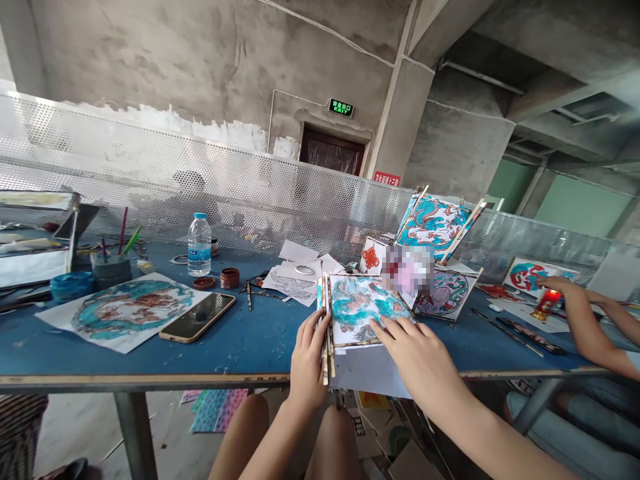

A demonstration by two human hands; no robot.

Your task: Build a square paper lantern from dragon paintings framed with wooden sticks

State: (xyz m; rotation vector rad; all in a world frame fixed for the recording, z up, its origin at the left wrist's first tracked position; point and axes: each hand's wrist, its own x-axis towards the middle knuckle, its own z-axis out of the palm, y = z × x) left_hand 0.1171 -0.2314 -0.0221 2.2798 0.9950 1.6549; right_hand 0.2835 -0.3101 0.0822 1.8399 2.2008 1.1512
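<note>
left hand (306, 360) pinches sticks (327, 333) at panel (357, 308) side, table (240, 340) front edge; right hand (417, 353) flat, open, pressing panel. painting done, framing unfinished.

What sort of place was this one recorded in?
Probably a craft workshop in an unfinished concrete building. Painted dragon sheets lie on a blue worktable, a cup of brushes stands nearby, and the left hand and right hand hold a painted lantern panel.
</note>
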